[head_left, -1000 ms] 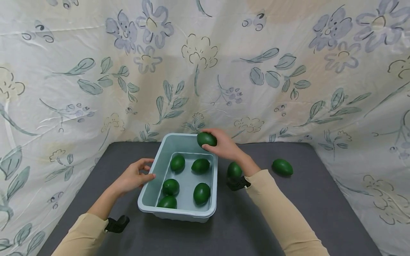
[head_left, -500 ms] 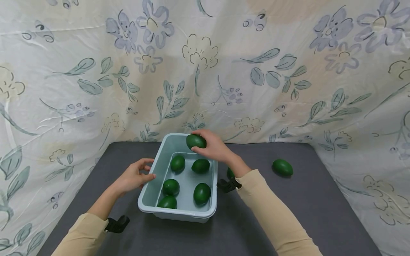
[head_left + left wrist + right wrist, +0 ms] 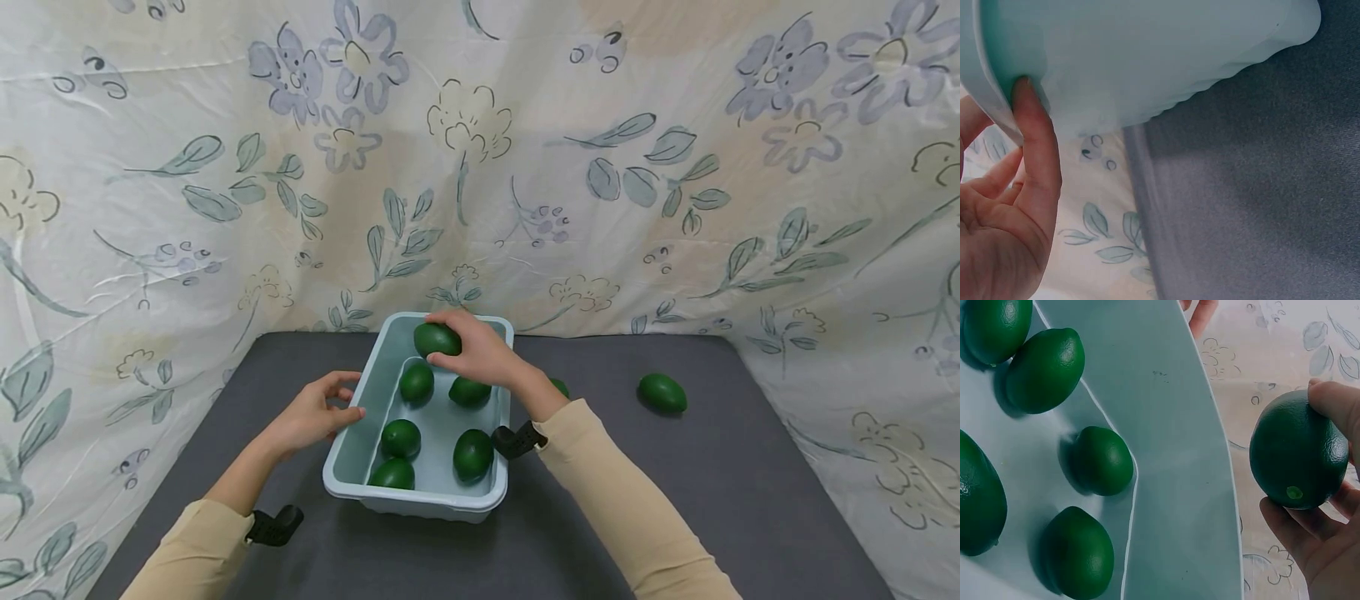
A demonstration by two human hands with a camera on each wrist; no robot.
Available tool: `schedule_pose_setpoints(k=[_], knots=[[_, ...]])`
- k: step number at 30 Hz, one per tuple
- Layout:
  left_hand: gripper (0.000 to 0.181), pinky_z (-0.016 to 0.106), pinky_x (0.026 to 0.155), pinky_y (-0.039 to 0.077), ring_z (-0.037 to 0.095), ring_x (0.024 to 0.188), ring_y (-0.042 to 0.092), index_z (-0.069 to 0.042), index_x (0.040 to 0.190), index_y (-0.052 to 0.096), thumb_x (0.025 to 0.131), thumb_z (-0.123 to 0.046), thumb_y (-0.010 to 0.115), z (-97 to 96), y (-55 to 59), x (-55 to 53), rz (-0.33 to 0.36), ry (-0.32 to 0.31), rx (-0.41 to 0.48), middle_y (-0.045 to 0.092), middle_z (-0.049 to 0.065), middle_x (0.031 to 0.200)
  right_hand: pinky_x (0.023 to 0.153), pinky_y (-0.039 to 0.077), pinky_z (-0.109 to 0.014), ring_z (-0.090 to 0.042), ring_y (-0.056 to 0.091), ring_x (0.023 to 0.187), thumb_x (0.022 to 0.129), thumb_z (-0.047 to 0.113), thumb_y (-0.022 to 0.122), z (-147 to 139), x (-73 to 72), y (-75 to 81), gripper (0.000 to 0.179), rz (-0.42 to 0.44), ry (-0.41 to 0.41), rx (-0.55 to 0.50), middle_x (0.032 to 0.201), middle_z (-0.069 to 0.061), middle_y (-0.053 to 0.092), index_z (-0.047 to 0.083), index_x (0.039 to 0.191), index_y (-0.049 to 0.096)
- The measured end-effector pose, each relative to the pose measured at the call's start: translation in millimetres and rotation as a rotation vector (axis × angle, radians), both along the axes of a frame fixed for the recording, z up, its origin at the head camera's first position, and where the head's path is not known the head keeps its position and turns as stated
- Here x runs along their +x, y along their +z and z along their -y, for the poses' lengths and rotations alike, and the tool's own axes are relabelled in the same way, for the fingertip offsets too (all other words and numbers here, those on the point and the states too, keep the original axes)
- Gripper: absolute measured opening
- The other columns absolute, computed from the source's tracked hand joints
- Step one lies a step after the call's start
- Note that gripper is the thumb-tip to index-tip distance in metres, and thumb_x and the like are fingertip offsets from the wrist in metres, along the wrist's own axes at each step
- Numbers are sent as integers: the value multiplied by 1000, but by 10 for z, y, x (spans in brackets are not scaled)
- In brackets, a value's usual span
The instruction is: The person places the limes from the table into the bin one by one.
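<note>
In the head view, my right hand (image 3: 480, 350) holds a green lime (image 3: 437, 340) over the far end of a pale blue-green plastic bin (image 3: 416, 501). The right wrist view shows this lime (image 3: 1297, 450) between the thumb and the curled fingers, beside the bin's rim. Several limes (image 3: 472, 455) lie on the bin's floor; my right hand partly covers one lime (image 3: 469, 393). At the bin's left side, my left hand (image 3: 311, 412) pinches the rim. Its thumb (image 3: 1035, 125) presses the outer wall under the lip in the left wrist view.
A lime (image 3: 662, 393) lies on the dark grey tabletop (image 3: 720, 467) to the right. Another lime (image 3: 558, 387) is mostly hidden behind my right forearm. A floral cloth (image 3: 480, 200) hangs behind the table and along its sides.
My right hand has moved left with its lime, from the bin's far right corner to the middle of its far end. The left hand and the bin have stayed put.
</note>
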State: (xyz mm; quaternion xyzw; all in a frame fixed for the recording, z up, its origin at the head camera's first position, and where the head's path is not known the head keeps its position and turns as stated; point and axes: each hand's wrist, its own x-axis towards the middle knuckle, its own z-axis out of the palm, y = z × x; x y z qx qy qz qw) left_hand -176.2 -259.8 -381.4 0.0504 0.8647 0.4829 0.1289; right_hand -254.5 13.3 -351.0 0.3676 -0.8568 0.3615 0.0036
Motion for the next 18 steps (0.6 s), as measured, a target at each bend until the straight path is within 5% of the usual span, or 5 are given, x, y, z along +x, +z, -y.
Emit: schedule_pose_setpoints(k=[10,18], knots=[[63,37,60,52,21,79,63,-3,140,30,87,-13,63,-6,7,0,4,2,0,50,20,109,101,36,-40,-19,39,128,89,31,61,-22,-3,19,57,-14,-14,3,141,-3,40,18,140,38],[63,37,59,52,20,78,63,-2,139,30,87,-13,63,-8,6,-1,7,7,-3,50,20,108,101,36,-41,-19,39,129,89,32,61,-129,-9,2,58,-9,-15,-15,141,-2,39,20,140,38]])
